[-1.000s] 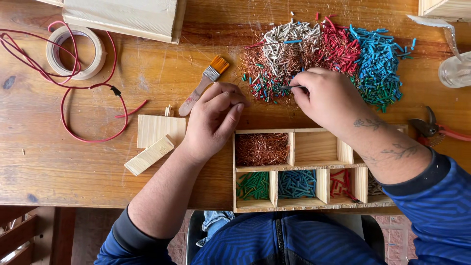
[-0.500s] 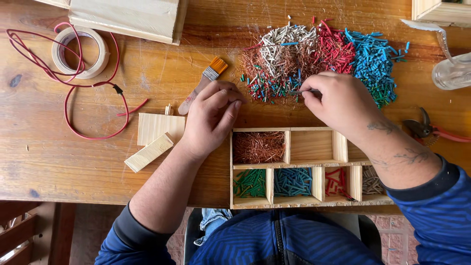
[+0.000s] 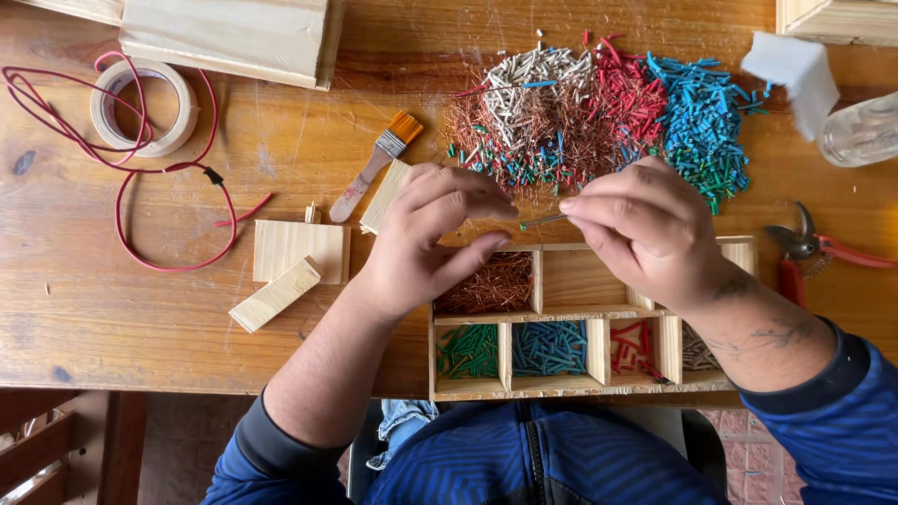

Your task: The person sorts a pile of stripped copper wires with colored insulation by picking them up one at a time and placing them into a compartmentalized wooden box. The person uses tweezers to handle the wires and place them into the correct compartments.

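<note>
Two hands met above the wooden sorting tray [image 3: 580,245]. Your right hand [image 3: 645,229] pinched one thin wire piece [image 3: 543,222] between thumb and forefinger, grip closed on its right end. The piece lay nearly level, long axis left-right, free end pointing left and slightly down toward your left hand [image 3: 426,238]. Left hand's fingers were curled but apart, holding nothing, thumb over the copper-strand compartment [image 3: 486,285]. Mixed wire pile [image 3: 599,108] sat just beyond on the tabletop [image 3: 94,299]. Green, blue, red pieces filled the tray's lower compartments. Paintbrush [image 3: 374,164] and wood blocks [image 3: 290,257] lay left of the hands.
</note>
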